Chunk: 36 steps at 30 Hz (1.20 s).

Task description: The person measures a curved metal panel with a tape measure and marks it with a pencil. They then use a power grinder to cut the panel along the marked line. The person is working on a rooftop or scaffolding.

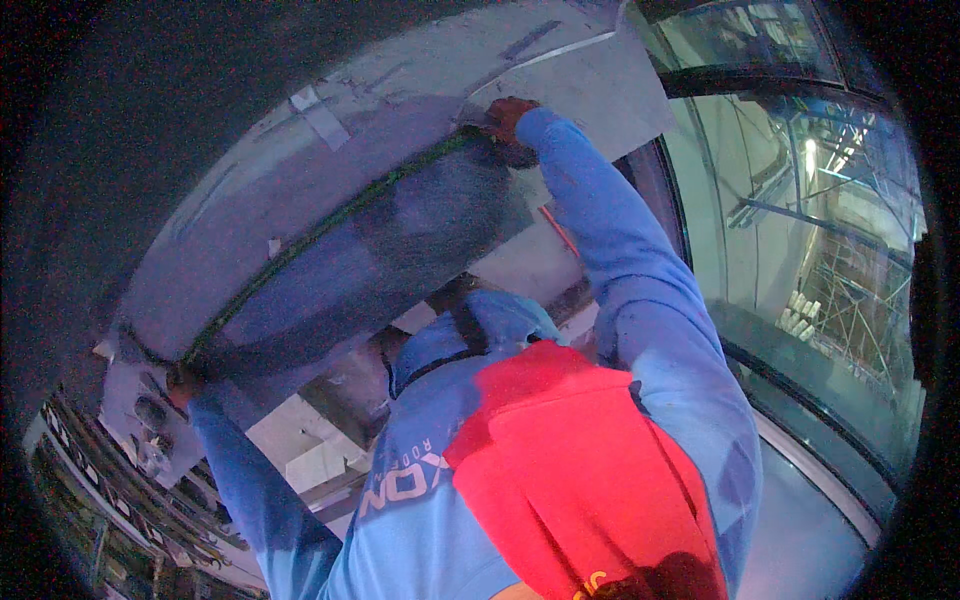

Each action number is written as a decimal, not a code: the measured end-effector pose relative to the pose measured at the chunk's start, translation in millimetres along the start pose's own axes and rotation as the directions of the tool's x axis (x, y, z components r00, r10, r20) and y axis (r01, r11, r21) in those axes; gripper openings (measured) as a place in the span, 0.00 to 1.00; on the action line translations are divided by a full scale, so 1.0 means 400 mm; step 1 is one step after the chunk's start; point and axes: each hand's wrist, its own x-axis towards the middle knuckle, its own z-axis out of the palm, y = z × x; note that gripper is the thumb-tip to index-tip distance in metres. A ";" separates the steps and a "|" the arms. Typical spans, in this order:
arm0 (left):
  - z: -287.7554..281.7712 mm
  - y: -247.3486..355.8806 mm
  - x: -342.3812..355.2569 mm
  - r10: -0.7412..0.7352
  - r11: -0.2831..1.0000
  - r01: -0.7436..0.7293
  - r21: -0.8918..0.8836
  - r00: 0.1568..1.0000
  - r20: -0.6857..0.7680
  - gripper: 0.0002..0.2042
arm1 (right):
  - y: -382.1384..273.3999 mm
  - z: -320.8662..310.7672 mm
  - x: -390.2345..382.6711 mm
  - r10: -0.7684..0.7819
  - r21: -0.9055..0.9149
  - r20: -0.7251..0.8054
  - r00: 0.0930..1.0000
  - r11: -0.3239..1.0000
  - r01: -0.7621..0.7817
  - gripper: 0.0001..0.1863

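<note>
A long, dark grey sheet (370, 260) with a thin green edge (330, 220) stretches between my two hands. Its exact kind I cannot make out. At its far right end, the fingers of my right hand (508, 122) are bent over the corner. My left hand (182, 384) grips the near left end and is partly in shadow. Beyond the green edge lies a pale grey board (400, 95) with marks on its surface. The blue sleeves and a red cloth (580, 450) over my chest hide what is below.
Light strips like tape (322, 118) lie on the board. A thin red stick (558, 230) is near my right forearm. To the right stands a framed window (750, 170), with scaffolding (850, 270) behind the glass. Long rails or strips (120, 500) fill the lower left.
</note>
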 end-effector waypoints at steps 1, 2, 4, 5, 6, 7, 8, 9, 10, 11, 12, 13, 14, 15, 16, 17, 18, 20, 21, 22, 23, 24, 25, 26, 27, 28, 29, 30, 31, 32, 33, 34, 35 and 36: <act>-0.005 0.024 -0.010 -0.021 0.999 0.023 -0.046 0.999 0.042 0.21 | 0.002 -0.003 0.006 -0.001 -0.053 0.007 1.000 0.999 0.002 0.30; -0.016 0.045 -0.018 -0.040 0.995 0.048 -0.092 0.996 0.084 0.20 | 0.009 -0.003 0.000 0.020 0.030 -0.022 1.000 0.999 -0.019 0.33; -0.037 0.078 -0.029 -0.074 0.979 0.105 -0.177 0.983 0.171 0.19 | 0.018 -0.014 -0.009 0.053 0.213 -0.042 0.998 0.976 -0.043 0.39; -0.049 0.090 -0.031 -0.077 0.978 0.109 -0.178 0.980 0.181 0.19 | 0.023 -0.020 -0.016 0.086 0.272 0.006 0.996 0.959 -0.085 0.41; -0.055 0.098 -0.031 -0.076 0.979 0.108 -0.172 0.980 0.184 0.19 | 0.025 -0.027 -0.020 0.098 0.344 0.088 0.991 0.931 -0.123 0.43; -0.065 0.104 -0.027 -0.078 0.981 0.109 -0.163 0.980 0.184 0.19 | 0.031 -0.035 -0.023 0.102 0.460 0.121 0.987 0.876 -0.147 0.45; -0.067 0.105 -0.025 -0.079 0.981 0.109 -0.160 0.980 0.180 0.19 | 0.030 -0.034 -0.029 0.108 0.389 0.066 0.992 0.913 -0.125 0.45; -0.072 0.106 -0.019 -0.078 0.982 0.107 -0.157 0.981 0.179 0.19 | 0.032 -0.035 -0.030 0.111 0.365 -0.038 0.993 0.927 -0.089 0.45; -0.072 0.105 -0.016 -0.080 0.983 0.108 -0.150 0.980 0.180 0.19 | 0.035 -0.033 -0.033 0.110 0.336 -0.140 0.984 0.940 -0.058 0.46; -0.072 0.103 -0.010 -0.079 0.983 0.107 -0.148 0.980 0.183 0.19 | 0.036 -0.030 -0.032 0.085 0.339 -0.085 0.993 0.939 -0.051 0.45; -0.071 0.104 -0.007 -0.077 0.984 0.104 -0.144 0.980 0.182 0.19 | 0.041 -0.026 -0.031 0.060 0.342 -0.029 0.998 0.939 -0.047 0.45; -0.070 0.101 -0.003 -0.083 0.983 0.111 -0.146 0.979 0.184 0.19 | 0.043 -0.021 -0.030 0.041 0.375 -0.005 0.999 0.926 -0.037 0.45; -0.068 0.103 0.000 -0.079 0.984 0.107 -0.141 0.978 0.195 0.19 | 0.046 -0.017 -0.027 0.051 0.346 0.001 0.999 0.937 -0.048 0.45; -0.068 0.104 0.002 -0.080 0.984 0.109 -0.140 0.977 0.197 0.19 | 0.048 -0.015 -0.025 0.066 0.351 -0.027 0.997 0.935 -0.052 0.44; -0.067 0.107 0.004 -0.081 0.983 0.111 -0.143 0.976 0.201 0.19 | 0.050 -0.014 -0.024 0.079 0.355 -0.054 0.995 0.933 -0.055 0.44; -0.068 0.109 0.005 -0.083 0.983 0.113 -0.141 0.975 0.205 0.19 | 0.053 -0.015 -0.023 0.086 0.364 -0.055 0.995 0.929 -0.061 0.44; -0.067 0.112 0.006 -0.082 0.984 0.112 -0.140 0.975 0.207 0.19 | 0.052 -0.017 -0.025 0.093 0.374 -0.056 0.994 0.925 -0.066 0.43; -0.069 0.118 0.007 -0.083 0.984 0.114 -0.135 0.973 0.217 0.19 | 0.052 -0.026 -0.031 0.098 0.369 -0.026 0.995 0.926 -0.081 0.43; -0.071 0.121 0.009 -0.081 0.984 0.112 -0.136 0.973 0.218 0.19 | 0.052 -0.031 -0.035 0.096 0.354 0.005 0.995 0.931 -0.092 0.43; -0.070 0.124 0.010 -0.080 0.984 0.112 -0.137 0.973 0.219 0.19 | 0.050 -0.037 -0.041 0.090 0.363 -0.006 0.996 0.928 -0.082 0.43; -0.074 0.126 0.012 -0.084 0.984 0.116 -0.136 0.972 0.218 0.19 | 0.049 -0.040 -0.047 0.091 0.357 0.003 0.996 0.930 -0.086 0.43; -0.074 0.128 0.013 -0.081 0.984 0.113 -0.135 0.972 0.219 0.19 | 0.048 -0.044 -0.053 0.088 0.375 -0.031 0.996 0.925 -0.070 0.43; -0.077 0.129 0.014 -0.079 0.985 0.111 -0.135 0.972 0.222 0.19 | 0.047 -0.047 -0.056 0.072 0.375 -0.047 0.996 0.926 -0.049 0.42; -0.078 0.131 0.016 -0.078 0.985 0.111 -0.136 0.971 0.225 0.19 | 0.048 -0.050 -0.057 0.066 0.364 -0.063 0.996 0.931 -0.039 0.42; -0.081 0.131 0.016 -0.080 0.985 0.111 -0.135 0.973 0.217 0.19 | 0.048 -0.052 -0.058 0.047 0.336 -0.062 0.997 0.941 -0.024 0.42; -0.083 0.133 0.018 -0.078 0.985 0.109 -0.136 0.973 0.217 0.19 | 0.049 -0.052 -0.057 0.029 0.309 -0.060 0.998 0.951 -0.009 0.42; -0.085 0.131 0.016 -0.073 0.985 0.105 -0.136 0.973 0.219 0.19 | 0.050 -0.052 -0.056 0.044 0.333 -0.060 0.997 0.943 -0.022 0.42; -0.087 0.131 0.017 -0.076 0.985 0.107 -0.136 0.974 0.216 0.19 | 0.050 -0.051 -0.053 0.059 0.357 -0.060 0.996 0.934 -0.034 0.42; -0.088 0.129 0.013 -0.076 0.984 0.109 -0.142 0.973 0.220 0.19 | 0.051 -0.048 -0.051 0.069 0.366 -0.048 0.996 0.929 -0.047 0.42; -0.089 0.127 0.013 -0.079 0.984 0.112 -0.141 0.972 0.220 0.19 | 0.051 -0.046 -0.049 0.076 0.382 -0.033 0.997 0.922 -0.058 0.42; -0.088 0.125 0.009 -0.077 0.983 0.111 -0.144 0.972 0.222 0.19 | 0.051 -0.042 -0.048 0.078 0.382 -0.007 0.997 0.921 -0.069 0.42; -0.088 0.121 0.007 -0.079 0.983 0.112 -0.142 0.972 0.222 0.19 | 0.049 -0.039 -0.048 0.078 0.391 -0.023 0.997 0.918 -0.062 0.42; -0.087 0.118 0.005 -0.076 0.984 0.109 -0.138 0.971 0.226 0.19 | 0.049 -0.036 -0.048 0.092 0.365 -0.029 0.995 0.928 -0.075 0.41; -0.087 0.115 0.005 -0.074 0.984 0.108 -0.143 0.972 0.223 0.19 | 0.048 -0.034 -0.048 0.104 0.346 -0.076 0.992 0.935 -0.072 0.41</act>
